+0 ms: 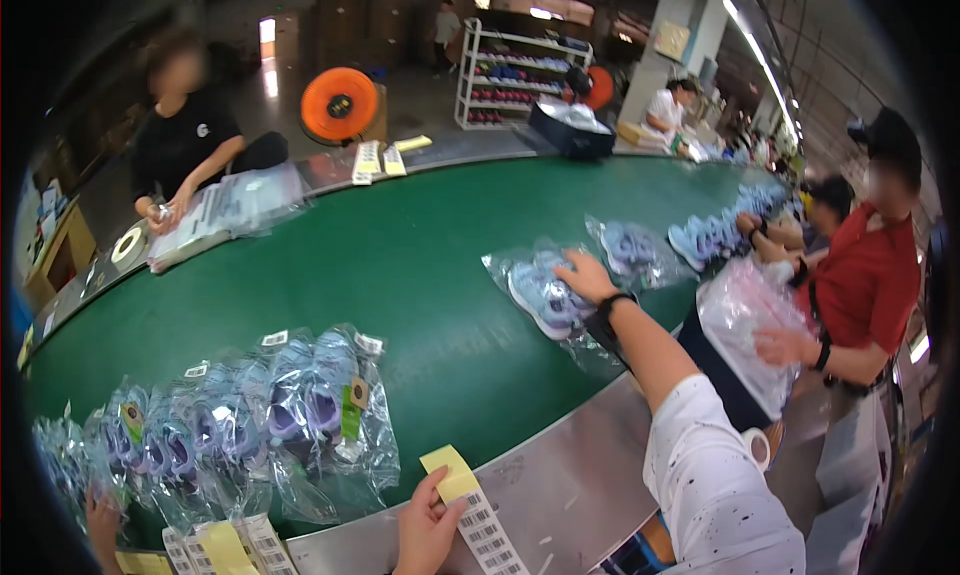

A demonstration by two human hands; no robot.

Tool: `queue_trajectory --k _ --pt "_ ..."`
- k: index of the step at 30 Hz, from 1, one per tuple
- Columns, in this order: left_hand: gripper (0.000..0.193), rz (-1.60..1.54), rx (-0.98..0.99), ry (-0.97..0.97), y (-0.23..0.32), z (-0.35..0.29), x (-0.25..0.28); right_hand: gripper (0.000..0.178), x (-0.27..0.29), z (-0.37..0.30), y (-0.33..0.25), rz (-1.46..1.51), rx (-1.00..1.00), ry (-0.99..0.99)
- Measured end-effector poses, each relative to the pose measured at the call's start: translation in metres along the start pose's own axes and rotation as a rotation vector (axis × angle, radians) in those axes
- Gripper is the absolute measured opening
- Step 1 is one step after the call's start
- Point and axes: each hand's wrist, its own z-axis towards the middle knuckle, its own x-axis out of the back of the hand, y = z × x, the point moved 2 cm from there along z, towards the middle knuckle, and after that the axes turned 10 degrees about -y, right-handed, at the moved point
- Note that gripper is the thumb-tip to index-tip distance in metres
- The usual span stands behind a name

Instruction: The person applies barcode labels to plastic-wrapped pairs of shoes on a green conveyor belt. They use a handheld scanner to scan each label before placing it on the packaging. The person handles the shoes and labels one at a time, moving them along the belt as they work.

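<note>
My left hand (430, 523) is closed on a strip of barcode labels (485, 535) with a yellow backing end, held over the metal edge in front of me. My right arm reaches forward over the belt. My right hand (588, 275) is on a pair of light blue sneakers (540, 297) in a clear plastic bag, its fingers bent over the upper side; the fingertips are partly hidden. Just beyond it lies another bagged pair (628, 245). To the left, several bagged sneakers (310, 390) stand in a row, with small labels on their bags.
A green conveyor belt (400, 245) curves across. More label sheets (230, 547) lie at the near edge, beside another person's hand (102, 520). A person in red (870, 275) stands at right by a box of plastic bags (750, 315). Opposite, a person handles flat bags (225, 210).
</note>
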Motion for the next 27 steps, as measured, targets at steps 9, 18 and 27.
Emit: queue_trajectory --k 9,18,27 --pt "0.054 0.021 -0.03 -0.003 -0.01 0.01 -0.001 0.062 -0.053 -0.041 -0.048 0.801 -0.152 -0.106" --pt "0.031 0.21 0.116 -0.057 0.008 0.004 -0.017 0.057 -0.105 -0.095 -0.213 0.944 -0.041 -0.251" --pt "0.031 -0.053 -0.111 0.086 -0.017 0.012 -0.003 0.01 -0.025 -0.236 -0.251 0.752 0.558 -0.214"
